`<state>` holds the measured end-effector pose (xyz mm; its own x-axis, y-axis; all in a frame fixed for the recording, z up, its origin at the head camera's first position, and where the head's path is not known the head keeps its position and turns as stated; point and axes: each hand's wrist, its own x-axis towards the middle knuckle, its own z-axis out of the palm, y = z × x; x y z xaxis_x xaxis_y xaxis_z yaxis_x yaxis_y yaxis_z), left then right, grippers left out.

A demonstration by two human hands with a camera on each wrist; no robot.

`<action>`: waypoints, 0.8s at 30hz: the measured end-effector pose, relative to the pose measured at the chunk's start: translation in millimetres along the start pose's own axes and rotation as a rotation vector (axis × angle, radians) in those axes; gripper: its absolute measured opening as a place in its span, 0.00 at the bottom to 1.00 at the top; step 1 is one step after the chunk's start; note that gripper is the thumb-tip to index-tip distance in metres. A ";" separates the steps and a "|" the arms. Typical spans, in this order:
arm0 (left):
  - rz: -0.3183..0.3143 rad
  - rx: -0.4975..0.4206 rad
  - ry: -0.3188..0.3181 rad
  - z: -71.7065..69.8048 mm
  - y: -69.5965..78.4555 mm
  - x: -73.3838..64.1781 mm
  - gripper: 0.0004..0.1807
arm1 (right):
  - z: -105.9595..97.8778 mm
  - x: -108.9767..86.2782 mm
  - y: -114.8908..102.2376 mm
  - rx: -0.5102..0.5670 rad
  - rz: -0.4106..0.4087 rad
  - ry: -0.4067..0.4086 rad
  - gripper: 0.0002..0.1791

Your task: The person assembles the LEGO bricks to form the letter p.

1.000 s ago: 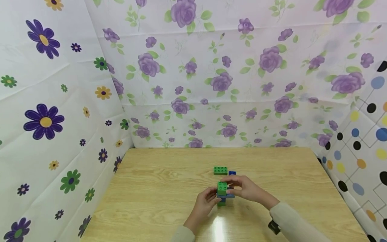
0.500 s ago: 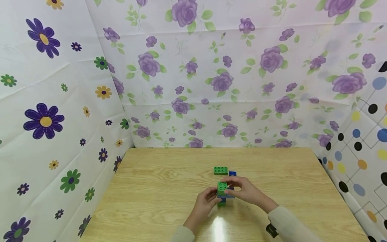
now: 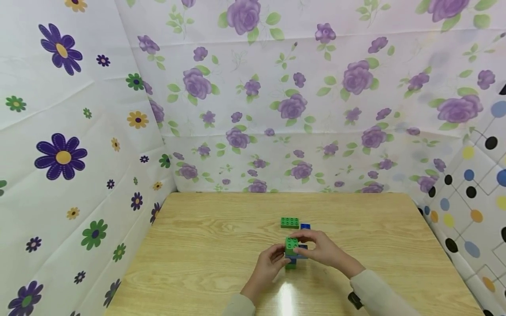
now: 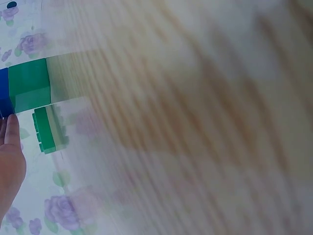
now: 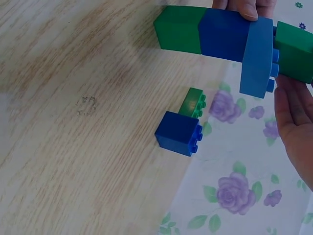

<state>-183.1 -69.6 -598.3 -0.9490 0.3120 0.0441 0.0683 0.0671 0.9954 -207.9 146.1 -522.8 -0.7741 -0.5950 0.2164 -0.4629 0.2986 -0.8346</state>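
Note:
A small tower of toy building bricks stands upright on the table between both hands. From the bottom it has a green brick (image 5: 181, 29), a dark blue brick (image 5: 224, 34), a light blue plate (image 5: 257, 58) that juts out to the right, and a green brick (image 3: 291, 245) on top. My left hand (image 3: 268, 268) grips the tower from the left, its thumb against the dark blue brick. From the other side my right hand (image 3: 324, 249) holds the top green brick between thumb and fingers, over the plate's jutting end.
Behind the tower lie a loose flat green brick (image 3: 290, 223) and a dark blue brick (image 5: 176, 133). The wooden table (image 3: 205, 245) ends at a flowered cloth wall (image 3: 237, 162), with patterned cloths at both sides. A black device (image 3: 355, 300) hangs at the right sleeve.
The right hand has shifted very slightly at the top green brick. Both hands otherwise keep their places, and the whole view has drifted a little.

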 end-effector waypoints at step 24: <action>-0.001 -0.006 0.004 1.2 0.4 0.7 0.20 | 7.2 -4.2 6.8 0.129 0.087 0.041 0.22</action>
<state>-183.4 -68.3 -597.9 -0.9504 0.3079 0.0435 0.0655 0.0615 0.9960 -204.7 145.3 -533.0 -0.8269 -0.5394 0.1588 -0.3363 0.2480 -0.9085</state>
